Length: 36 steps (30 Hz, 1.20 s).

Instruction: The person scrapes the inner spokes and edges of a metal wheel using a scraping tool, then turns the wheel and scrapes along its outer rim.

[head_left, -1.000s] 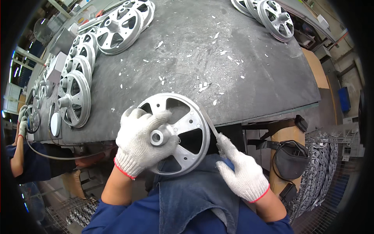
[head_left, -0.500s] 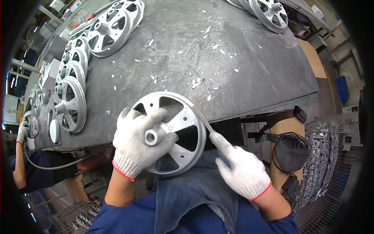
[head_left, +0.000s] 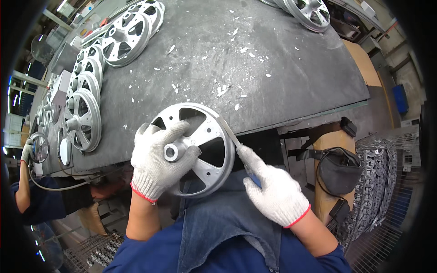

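Observation:
A silver cast-metal wheel [head_left: 227, 159] with wide spokes and a raised hub leans at the near table edge, its lower part over my dark apron [head_left: 218, 223]. My left hand [head_left: 154, 157], in a white knit glove, grips it, with thumb and fingers curled around the hub. My right hand [head_left: 277, 193], gloved the same way, is closed on a flat file [head_left: 231, 134]. The index finger stretches along the file, whose blade lies against the wheel's upper right rim. A bit of blue handle shows under the palm.
The dark table [head_left: 291, 77] bears scattered pale shavings [head_left: 222, 91]. Similar wheels [head_left: 83, 119] stand in rows at left, and more [head_left: 314, 13] at the far right. A co-worker's gloved hand [head_left: 27, 151] holds a wheel at far left. A black pouch [head_left: 339, 173] hangs right.
The wheel and both my hands have shifted slightly left and up in view. The file stays along the rim. The table's things have also shifted slightly in view.

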Each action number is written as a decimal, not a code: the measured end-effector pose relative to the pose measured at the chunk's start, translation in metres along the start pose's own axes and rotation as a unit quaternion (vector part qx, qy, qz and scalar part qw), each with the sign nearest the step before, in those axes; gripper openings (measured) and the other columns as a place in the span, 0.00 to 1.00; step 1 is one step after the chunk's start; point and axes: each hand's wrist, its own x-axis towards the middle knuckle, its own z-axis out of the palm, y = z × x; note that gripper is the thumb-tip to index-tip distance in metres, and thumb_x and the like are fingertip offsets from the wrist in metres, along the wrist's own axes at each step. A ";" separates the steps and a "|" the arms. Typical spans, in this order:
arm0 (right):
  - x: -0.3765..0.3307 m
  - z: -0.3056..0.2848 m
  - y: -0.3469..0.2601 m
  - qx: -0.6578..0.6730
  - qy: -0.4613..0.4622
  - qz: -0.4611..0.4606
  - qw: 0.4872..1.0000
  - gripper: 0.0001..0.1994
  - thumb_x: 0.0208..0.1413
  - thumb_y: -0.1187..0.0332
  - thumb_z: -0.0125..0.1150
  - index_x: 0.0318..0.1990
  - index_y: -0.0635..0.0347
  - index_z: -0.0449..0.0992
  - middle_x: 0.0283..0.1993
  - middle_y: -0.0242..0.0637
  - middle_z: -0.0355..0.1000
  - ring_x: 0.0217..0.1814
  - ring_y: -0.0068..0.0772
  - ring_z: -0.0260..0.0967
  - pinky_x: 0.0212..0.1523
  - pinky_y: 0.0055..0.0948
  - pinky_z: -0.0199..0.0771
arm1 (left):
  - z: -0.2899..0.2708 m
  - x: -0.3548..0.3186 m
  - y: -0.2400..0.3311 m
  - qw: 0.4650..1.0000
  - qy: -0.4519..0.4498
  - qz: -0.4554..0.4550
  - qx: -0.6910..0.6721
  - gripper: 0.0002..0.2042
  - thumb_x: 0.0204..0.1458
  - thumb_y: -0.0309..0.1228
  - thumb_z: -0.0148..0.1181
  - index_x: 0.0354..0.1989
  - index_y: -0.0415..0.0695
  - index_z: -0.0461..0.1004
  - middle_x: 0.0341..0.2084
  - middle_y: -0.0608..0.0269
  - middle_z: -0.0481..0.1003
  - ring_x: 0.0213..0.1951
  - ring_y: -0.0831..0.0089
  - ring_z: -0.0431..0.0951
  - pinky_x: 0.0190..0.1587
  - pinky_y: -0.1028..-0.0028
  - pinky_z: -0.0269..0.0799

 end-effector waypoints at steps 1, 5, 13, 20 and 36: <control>0.006 -0.004 -0.001 0.023 -0.013 0.005 1.000 0.35 0.69 0.64 0.62 0.83 0.41 0.62 0.40 0.53 0.82 0.40 0.62 0.83 0.46 0.55 0.85 | 0.001 -0.001 -0.001 1.000 0.016 0.005 -0.001 0.21 0.45 0.42 0.75 0.50 0.51 0.88 0.31 0.58 0.85 0.43 0.54 0.84 0.69 0.53 0.68; 0.006 -0.007 0.005 0.105 -0.034 0.020 0.994 0.35 0.69 0.66 0.61 0.83 0.46 0.62 0.53 0.57 0.84 0.51 0.62 0.84 0.56 0.54 0.84 | -0.005 0.001 0.000 1.000 0.016 0.013 0.004 0.21 0.44 0.41 0.75 0.48 0.51 0.89 0.30 0.58 0.84 0.43 0.54 0.83 0.68 0.54 0.69; 0.007 0.002 0.022 0.275 -0.040 0.004 0.961 0.36 0.70 0.64 0.62 0.84 0.47 0.61 0.59 0.61 0.82 0.52 0.59 0.86 0.57 0.47 0.86 | -0.012 0.015 -0.005 0.999 -0.044 -0.012 -0.009 0.24 0.37 0.35 0.78 0.50 0.51 0.90 0.36 0.57 0.81 0.51 0.51 0.79 0.60 0.56 0.76; -0.006 0.007 -0.010 -0.065 0.005 0.036 0.997 0.35 0.70 0.61 0.64 0.83 0.34 0.63 0.33 0.52 0.77 0.30 0.59 0.81 0.37 0.56 0.85 | -0.003 0.008 -0.007 0.999 0.012 -0.005 -0.042 0.22 0.41 0.36 0.75 0.49 0.52 0.90 0.33 0.59 0.84 0.45 0.55 0.83 0.72 0.52 0.67; 0.007 -0.003 0.002 0.222 -0.038 0.044 0.973 0.37 0.70 0.68 0.62 0.85 0.52 0.59 0.71 0.61 0.75 0.71 0.63 0.77 0.72 0.46 0.78 | -0.003 0.006 -0.005 0.998 -0.002 -0.054 -0.013 0.40 0.44 0.33 0.75 0.70 0.34 0.75 0.58 0.39 0.81 0.58 0.44 0.78 0.68 0.52 0.72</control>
